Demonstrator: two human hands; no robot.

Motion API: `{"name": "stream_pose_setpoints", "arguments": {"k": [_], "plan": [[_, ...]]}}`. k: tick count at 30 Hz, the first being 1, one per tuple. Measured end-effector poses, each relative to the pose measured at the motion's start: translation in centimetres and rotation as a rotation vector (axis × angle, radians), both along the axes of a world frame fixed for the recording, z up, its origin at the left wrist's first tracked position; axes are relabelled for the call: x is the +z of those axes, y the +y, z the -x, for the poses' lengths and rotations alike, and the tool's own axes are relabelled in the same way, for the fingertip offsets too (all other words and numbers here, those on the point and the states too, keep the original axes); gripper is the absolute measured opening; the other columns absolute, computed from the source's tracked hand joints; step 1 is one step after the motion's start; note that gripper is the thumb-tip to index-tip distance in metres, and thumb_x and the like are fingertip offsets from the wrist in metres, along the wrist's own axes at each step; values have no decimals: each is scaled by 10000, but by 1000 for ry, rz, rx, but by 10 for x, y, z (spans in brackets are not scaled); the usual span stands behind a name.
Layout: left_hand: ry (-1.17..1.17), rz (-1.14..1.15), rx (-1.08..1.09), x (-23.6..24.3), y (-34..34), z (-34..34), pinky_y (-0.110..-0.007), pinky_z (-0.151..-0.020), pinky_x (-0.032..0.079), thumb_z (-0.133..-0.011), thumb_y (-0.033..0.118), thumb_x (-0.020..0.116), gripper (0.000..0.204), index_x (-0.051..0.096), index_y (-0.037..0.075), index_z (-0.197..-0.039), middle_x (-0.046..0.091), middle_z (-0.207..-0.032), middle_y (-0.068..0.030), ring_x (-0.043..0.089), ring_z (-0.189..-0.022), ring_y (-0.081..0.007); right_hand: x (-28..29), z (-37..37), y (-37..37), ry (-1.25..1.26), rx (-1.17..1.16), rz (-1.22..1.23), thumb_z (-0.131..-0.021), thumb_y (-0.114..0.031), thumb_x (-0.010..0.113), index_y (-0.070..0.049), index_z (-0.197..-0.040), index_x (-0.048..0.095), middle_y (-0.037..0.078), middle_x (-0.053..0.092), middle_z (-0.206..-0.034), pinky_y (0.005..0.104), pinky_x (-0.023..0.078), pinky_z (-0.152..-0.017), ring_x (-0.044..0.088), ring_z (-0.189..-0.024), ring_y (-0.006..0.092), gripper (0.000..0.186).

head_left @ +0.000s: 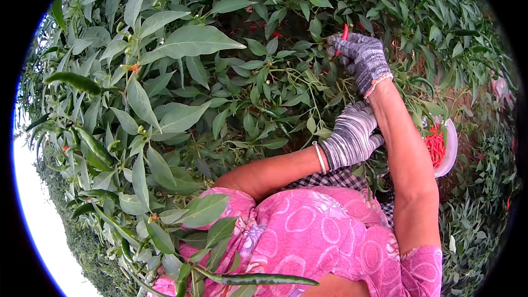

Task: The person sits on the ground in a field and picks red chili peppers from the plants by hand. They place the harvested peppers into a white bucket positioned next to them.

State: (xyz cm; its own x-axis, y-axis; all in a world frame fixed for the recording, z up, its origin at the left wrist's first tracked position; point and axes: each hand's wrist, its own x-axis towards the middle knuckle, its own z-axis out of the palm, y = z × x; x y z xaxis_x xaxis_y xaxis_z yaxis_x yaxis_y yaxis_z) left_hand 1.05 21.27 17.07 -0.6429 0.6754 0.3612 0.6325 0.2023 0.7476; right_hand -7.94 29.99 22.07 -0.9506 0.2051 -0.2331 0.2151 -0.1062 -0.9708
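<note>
My right hand [357, 55], in a grey knit glove, pinches a red chili [345, 33] among the leaves at upper centre. My left hand [350, 135], also gloved, is lower, beside my right forearm; its fingers are curled, and what they may hold is hidden. Chili plants [187, 44] surround both hands, with green chilies [80, 81] hanging at the left. A pale container [448, 151] holding red chilies [434, 148] is to the right of my right forearm.
Dense foliage [462, 220] rises on the left and continues at the right, with brown soil [462, 99] between plants. A green chili [258, 278] on a branch crosses in front of my pink patterned clothing [302, 231]. Checked cloth [319, 179] shows below my left hand.
</note>
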Motion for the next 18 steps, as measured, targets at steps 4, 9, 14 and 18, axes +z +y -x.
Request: {"name": "stream_pose_setpoints", "arguments": {"k": [4,9,14,18], "plan": [[-7,29,-20,2,-4,-3,-450,-923,342,-747,243,591,412,534,20,-1089,543,-1080,-203,493,-1028,-360,-12,-6,20,-94,85,272,-794,-131,604,-23,-880,653,31,610,-656,166,313,-389,448,-463,55,146],[-1,57,8,-3,-5,-9,-461,-925,330,-733,256,590,411,537,15,-1062,541,-1051,-210,487,-1005,-385,3,-19,0,150,199,60,-798,-156,607,-41,-918,662,10,626,-695,174,403,-472,500,-532,50,175],[-133,-120,16,-14,10,-19,-431,-901,338,-774,259,538,356,526,21,-1039,531,-1047,-203,469,-980,-365,22,13,-58,569,584,-679,-760,-166,632,-26,-948,652,97,657,-861,303,467,-717,612,-781,172,236],[79,-33,38,-3,-9,-24,-405,-857,376,-821,216,498,273,552,37,-1020,548,-1011,-180,484,-955,-311,-29,18,-76,373,984,-789,-721,-180,674,-2,-894,629,164,613,-731,330,455,-644,569,-642,283,253]]}}
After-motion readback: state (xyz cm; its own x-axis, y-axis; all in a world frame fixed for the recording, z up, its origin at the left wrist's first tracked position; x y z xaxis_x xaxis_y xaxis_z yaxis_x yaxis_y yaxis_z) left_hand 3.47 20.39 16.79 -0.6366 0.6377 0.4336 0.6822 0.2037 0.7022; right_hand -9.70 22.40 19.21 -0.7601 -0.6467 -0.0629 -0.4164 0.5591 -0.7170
